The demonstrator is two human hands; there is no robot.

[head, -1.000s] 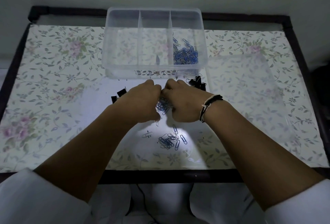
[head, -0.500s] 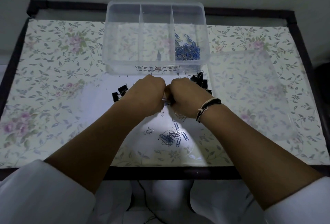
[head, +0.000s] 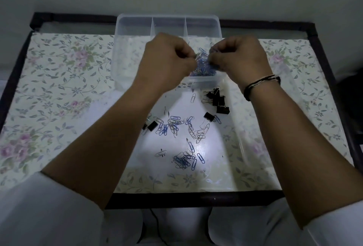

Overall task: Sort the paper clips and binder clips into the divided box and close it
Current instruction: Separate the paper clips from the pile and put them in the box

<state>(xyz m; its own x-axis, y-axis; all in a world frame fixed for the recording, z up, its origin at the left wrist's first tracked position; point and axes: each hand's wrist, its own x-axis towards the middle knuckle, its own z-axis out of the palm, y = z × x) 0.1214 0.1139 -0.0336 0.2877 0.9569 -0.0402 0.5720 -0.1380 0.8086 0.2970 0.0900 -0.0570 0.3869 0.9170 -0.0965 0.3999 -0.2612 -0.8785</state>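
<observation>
Paper clips (head: pixel 177 127), blue and silver, lie scattered on the floral table (head: pixel 59 92) near its front edge, with a denser blue cluster (head: pixel 184 160) closer to the person; at the left of the scatter sit two black binder clips (head: pixel 151 127), half hidden by the left forearm; farther back, the left hand (head: pixel 167 63) hangs over the clear divided box (head: pixel 121 49), fingers curled and pinching a bunch of blue clips (head: pixel 203 63) above the right compartment; the right hand (head: pixel 241 59), a dark bracelet (head: pixel 259 84) at its wrist, pinches the same bunch from the other side; just below it, beside the box's front right corner, a group of black binder clips (head: pixel 218 99) rests on the table, one more (head: pixel 208 117) lying apart nearer the scatter.
</observation>
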